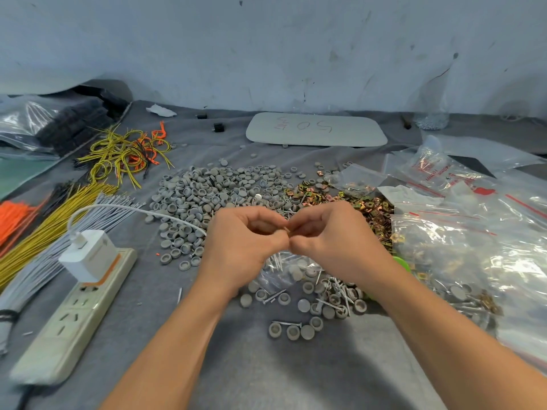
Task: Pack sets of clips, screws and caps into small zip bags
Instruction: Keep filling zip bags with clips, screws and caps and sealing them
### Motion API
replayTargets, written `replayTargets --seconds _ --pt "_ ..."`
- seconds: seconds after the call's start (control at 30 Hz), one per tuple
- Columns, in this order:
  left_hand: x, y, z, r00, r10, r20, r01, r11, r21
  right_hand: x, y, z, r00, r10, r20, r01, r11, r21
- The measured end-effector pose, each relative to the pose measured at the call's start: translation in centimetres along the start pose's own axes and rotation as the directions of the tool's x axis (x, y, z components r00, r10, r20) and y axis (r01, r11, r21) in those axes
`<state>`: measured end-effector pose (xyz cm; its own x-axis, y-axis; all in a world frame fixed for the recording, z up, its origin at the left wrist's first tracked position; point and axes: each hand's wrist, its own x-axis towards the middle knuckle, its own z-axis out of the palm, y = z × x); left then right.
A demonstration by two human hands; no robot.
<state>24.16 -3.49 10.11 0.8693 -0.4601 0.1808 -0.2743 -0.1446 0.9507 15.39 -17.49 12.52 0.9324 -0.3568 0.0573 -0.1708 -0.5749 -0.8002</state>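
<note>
A person's two hands are meeting above the middle of a grey cloth-covered table (pixel 266 374). The left hand (pixel 245 244) and right hand (pixel 331 235) are both curling their fingers, thumbs and fingertips touching, pinching the top edge of a small zip bag (pixel 284 264). The clear bag is hanging just below the hands, with screws and caps showing inside. A heap of grey caps (pixel 213 190) is lying just beyond the left hand, and a heap of brass clips (pixel 340 199) just beyond the right. Loose screws (pixel 334 291) are lying among scattered caps under the right wrist. Filled plastic bags (pixel 473 238) are piling up at the right. A power strip (pixel 77 315) is lying at the left.
</note>
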Motion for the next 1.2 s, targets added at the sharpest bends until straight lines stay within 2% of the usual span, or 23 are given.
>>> replayTargets --seconds 0.13,0.3,0.47,0.57,0.73,0.9,0.97,1.03,1.1,1.2 --pt "-0.3 0.0 0.3 0.997 0.060 0.054 -0.066 0.992 0.109 -0.5 0.2 0.4 0.997 -0.067 -0.033 0.060 0.981 -0.184" --pt "-0.8 0.0 1.2 0.999 0.047 0.007 -0.048 0.991 0.129 -0.7 0.4 0.5 0.995 -0.057 -0.077 0.039 0.974 -0.223" --pt "-0.6 0.4 1.4 1.000 -0.005 0.018 0.005 1.000 0.025 -0.6 0.2 0.4 0.996 -0.009 -0.085 -0.002 0.992 -0.124" --pt "-0.4 0.4 1.1 1.000 -0.004 0.013 0.004 1.000 0.012 -0.6 0.0 0.3 0.998 0.060 -0.015 -0.061 0.998 -0.031" --pt "-0.4 0.6 1.0 0.997 -0.061 -0.055 0.058 0.997 -0.050 -0.2 0.0 0.3 0.989 0.146 0.012 -0.146 0.977 0.154" --pt "-0.3 0.7 1.0 0.982 -0.154 -0.106 0.146 0.986 -0.080 0.0 -0.1 1.1 0.986 0.165 -0.001 -0.161 0.965 0.209" --pt "-0.1 0.7 0.5 0.981 -0.186 -0.049 0.176 0.973 -0.151 0.0 -0.2 1.0 0.988 0.151 -0.003 -0.148 0.970 0.192" --pt "0.0 0.6 -0.2 0.982 -0.178 0.069 0.187 0.966 -0.178 0.1 -0.1 0.6 0.991 0.134 0.009 -0.133 0.977 0.166" --pt "0.0 0.4 -0.8 0.976 -0.144 0.161 0.169 0.974 -0.149 -0.1 0.0 0.0 0.992 0.115 0.053 -0.122 0.979 0.164" --pt "-0.1 0.5 -0.8 0.977 -0.114 0.180 0.124 0.991 -0.048 -0.3 0.2 -0.2 0.990 0.094 0.109 -0.106 0.988 0.115"
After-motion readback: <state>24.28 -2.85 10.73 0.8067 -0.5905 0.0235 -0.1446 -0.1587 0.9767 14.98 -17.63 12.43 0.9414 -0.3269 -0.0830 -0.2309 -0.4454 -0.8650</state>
